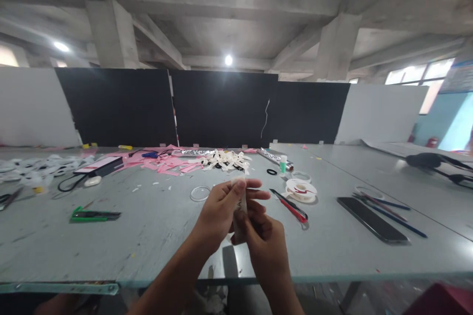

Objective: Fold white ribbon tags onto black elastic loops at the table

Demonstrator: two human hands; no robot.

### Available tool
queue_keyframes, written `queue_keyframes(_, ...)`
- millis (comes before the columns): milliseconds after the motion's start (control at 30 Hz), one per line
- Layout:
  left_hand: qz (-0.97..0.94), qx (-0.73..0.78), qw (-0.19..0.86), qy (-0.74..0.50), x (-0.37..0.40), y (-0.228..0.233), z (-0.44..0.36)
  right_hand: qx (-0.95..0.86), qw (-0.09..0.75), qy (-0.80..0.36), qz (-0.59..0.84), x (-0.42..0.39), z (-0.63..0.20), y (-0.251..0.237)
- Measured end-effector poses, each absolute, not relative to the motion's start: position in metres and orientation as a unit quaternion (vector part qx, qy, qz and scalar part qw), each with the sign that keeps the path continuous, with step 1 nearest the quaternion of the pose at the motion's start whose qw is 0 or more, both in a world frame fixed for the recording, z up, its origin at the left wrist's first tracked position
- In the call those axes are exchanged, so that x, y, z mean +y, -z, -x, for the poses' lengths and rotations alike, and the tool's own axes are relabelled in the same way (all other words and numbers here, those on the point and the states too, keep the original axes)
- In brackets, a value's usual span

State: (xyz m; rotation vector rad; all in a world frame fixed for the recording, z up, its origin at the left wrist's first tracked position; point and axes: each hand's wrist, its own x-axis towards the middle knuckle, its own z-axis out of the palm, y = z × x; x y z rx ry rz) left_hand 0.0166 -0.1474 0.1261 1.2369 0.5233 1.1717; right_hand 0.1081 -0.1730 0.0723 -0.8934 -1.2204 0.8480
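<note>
- Hands above grey tabletop (155, 236): left hand (218, 214) and right hand (264, 241) both pinch one pale paper strip (239, 206), held upright between them.
- Strip looks light, limp, tearable; best pinched gently near its ends.
- Red-handled scissors (291, 206) lie nearby.

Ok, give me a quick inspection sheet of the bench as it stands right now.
Surface: grey table, scuffed, small scraps scattered.
Job's things: pale strip held upright between both hands.
Clutter: pink scraps, white strip pile, tape roll, clear ring, red-handled tool, green cutter, phone, pens, small bottle.
Grippers: left hand pinches the strip's top; right hand grips its lower part.
Cables: black cable beside a black box.
Surroundings: black and white partition boards, concrete ceiling, lights on.
</note>
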Motion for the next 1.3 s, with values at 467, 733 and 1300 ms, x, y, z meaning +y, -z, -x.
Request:
queue_keyframes(467, -0.493, 0.223, 0.572, -0.617, -0.116, -0.146, 0.005, -0.539, 0.522, -0.499, 0.432, -0.167, -0.122, -0.045)
queue_keyframes(733, -0.406, 0.249, 0.532, -0.700, -0.083, -0.151, 0.022, -0.529, 0.532, -0.534, 0.390, -0.170, -0.138, -0.032)
queue_keyframes(1300, -0.385, 0.323, 0.497, -0.707, -0.042, -0.109, 0.047, -0.565, 0.516, -0.476, 0.434, -0.145, -0.157, -0.045)
